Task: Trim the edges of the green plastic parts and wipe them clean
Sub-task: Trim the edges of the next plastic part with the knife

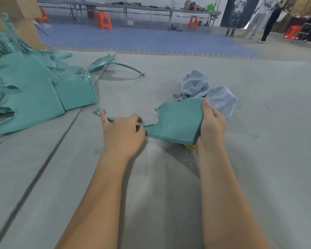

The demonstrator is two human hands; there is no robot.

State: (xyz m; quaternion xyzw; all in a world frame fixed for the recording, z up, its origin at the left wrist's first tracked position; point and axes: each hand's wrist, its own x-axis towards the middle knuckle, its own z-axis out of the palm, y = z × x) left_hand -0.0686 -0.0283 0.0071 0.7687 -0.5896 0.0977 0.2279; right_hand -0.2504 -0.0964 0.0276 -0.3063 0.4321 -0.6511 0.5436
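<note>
At frame centre both hands hold the green plastic part — right hand clamping its broad edge, left hand pinching the thin strip — seemingly light, stiff-yet-bendy, best gripped by the wide body.
</note>
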